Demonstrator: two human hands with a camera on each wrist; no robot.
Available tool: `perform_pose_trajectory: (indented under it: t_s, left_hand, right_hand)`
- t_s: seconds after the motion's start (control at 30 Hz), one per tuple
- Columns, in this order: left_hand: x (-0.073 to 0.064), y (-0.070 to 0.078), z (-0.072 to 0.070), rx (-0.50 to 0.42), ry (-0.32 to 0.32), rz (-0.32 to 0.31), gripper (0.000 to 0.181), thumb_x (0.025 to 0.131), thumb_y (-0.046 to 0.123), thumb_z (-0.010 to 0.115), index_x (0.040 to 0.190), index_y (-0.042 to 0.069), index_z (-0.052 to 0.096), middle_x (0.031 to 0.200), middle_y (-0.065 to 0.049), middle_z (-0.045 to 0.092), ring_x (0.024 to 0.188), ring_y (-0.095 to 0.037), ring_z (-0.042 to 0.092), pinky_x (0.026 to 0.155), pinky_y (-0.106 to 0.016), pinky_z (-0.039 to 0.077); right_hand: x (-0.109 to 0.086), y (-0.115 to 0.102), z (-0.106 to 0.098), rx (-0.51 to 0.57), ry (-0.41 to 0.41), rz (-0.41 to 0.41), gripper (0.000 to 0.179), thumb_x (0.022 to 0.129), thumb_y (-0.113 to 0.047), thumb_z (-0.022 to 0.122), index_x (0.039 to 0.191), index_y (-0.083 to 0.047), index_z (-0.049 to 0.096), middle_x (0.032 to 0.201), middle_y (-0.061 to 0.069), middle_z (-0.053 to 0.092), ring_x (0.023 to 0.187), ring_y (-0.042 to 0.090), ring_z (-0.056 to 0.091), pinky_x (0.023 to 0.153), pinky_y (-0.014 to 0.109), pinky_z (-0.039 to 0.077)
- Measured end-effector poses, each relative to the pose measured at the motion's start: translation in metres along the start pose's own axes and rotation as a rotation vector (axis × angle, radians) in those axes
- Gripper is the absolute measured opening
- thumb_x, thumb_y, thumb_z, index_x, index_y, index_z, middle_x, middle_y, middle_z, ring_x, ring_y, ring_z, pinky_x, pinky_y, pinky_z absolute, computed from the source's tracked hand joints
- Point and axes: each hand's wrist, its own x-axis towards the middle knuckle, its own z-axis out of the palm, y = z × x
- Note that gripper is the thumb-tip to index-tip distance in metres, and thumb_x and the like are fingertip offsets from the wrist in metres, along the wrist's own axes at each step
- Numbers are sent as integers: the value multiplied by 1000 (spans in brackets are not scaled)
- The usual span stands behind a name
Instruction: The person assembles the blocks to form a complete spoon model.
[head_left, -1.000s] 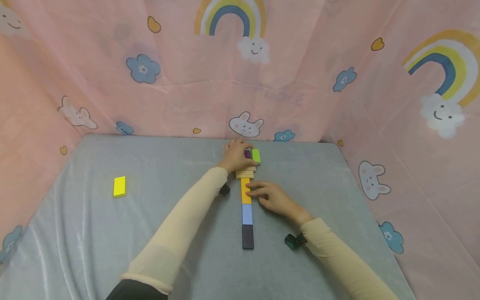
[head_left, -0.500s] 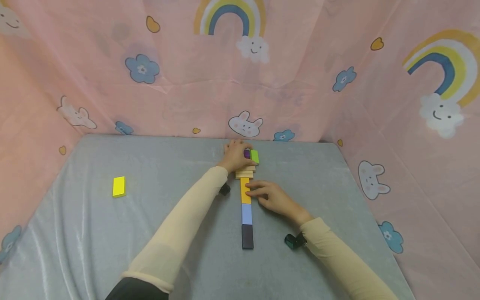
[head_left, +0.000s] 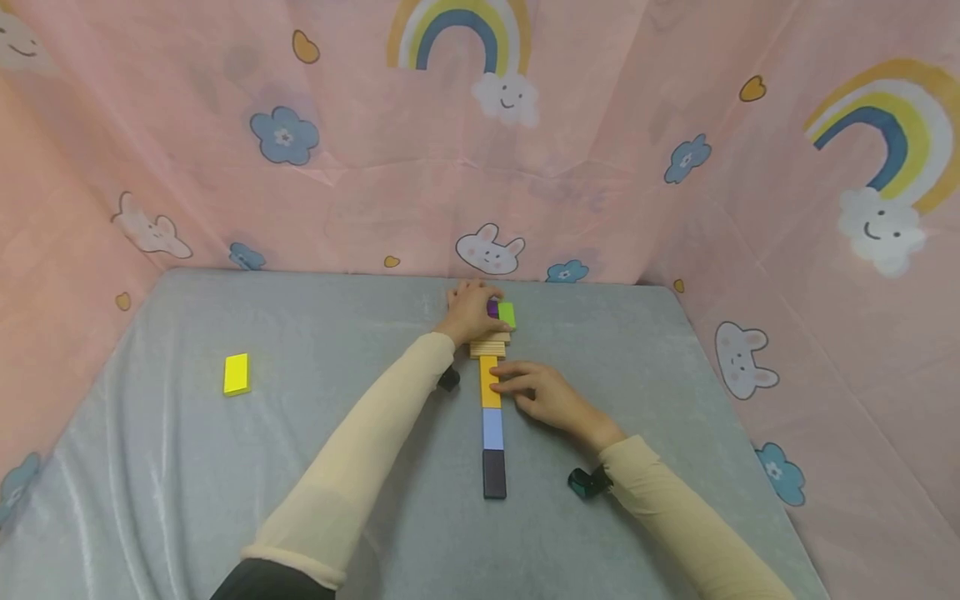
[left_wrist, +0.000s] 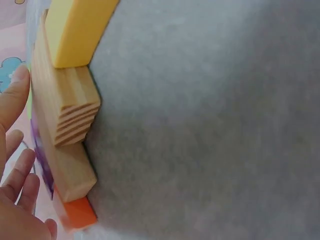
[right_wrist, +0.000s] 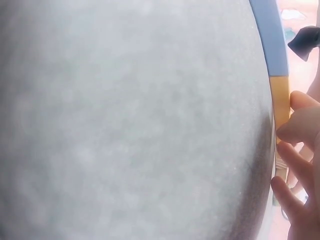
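My left hand (head_left: pixel 470 313) is at the far end of a row of blocks, fingers bent over a purple block (head_left: pixel 492 308). Its thumb and index finger span a green block (head_left: pixel 507 314) lying against the purple one. Below them are a plain wooden block (left_wrist: pixel 67 172) and a ridged wooden block (head_left: pixel 487 349). My right hand (head_left: pixel 551 396) reaches in from the right, extended fingertips on the side of an orange-yellow block (head_left: pixel 490 383). A light blue block (head_left: pixel 492 429) and a black block (head_left: pixel 494 474) continue the row toward me.
A bright yellow block (head_left: pixel 236 374) lies alone on the left of the grey cloth-covered table (head_left: pixel 337 517). In the left wrist view, an orange block (left_wrist: pixel 81 213) pokes out past the wooden ones. A pink patterned curtain (head_left: pixel 360 192) closes off the back and sides.
The green block has slid slightly left, up against the purple block, together with my left thumb. My right hand has stayed at the orange-yellow block.
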Motion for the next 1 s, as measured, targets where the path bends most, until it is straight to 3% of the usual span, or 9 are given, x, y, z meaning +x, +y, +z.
perform_pose_trajectory:
  t_s: [0.2,0.33,0.47,0.63,0.77,1.0]
  left_hand:
    - [-1,-7,-16,7,43,-9,58,82,42,79,132,19,61,142,-9,53,131,-31,43,110,-53,31]
    - [-8,-14,-42,-77,57,-9,54,84,36,78,132,15,62,140,-11,54,133,-33,41,113,-55,27]
    - [-26,-28,-71,-183,63,-20,55,86,34,77,133,11,60,141,-11,52,135,-31,41,118,-53,25]
    - [-59,-56,-103,-253,106,-3,54,86,31,77,131,6,60,136,-14,57,130,-33,48,113,-51,38]
    - [-92,-80,-124,-289,147,-28,54,86,26,78,131,4,59,135,-17,57,131,-36,47,114,-54,36]
    - [-155,-129,-155,-293,207,-105,69,88,30,75,145,7,45,143,-21,50,134,-41,42,112,-62,33]
  right_hand:
    - [1,-1,1,4,-8,12,38,89,2,63,120,-18,73,138,-2,62,135,23,53,112,46,44]
    - [1,-1,2,15,-11,22,37,89,2,64,119,-18,73,138,-2,62,136,23,53,113,46,43]
    - [1,-1,2,20,-8,29,37,89,2,64,119,-17,73,138,-3,62,136,23,53,114,45,43]
    - [0,-1,3,16,0,25,38,88,3,64,119,-17,73,138,-2,62,135,24,53,114,46,43]
    - [0,-1,4,16,3,24,38,88,3,65,118,-18,73,138,-3,63,135,24,54,113,46,43]
    - [-1,-1,4,38,20,30,38,88,4,64,118,-17,73,138,-2,63,135,24,54,113,46,43]
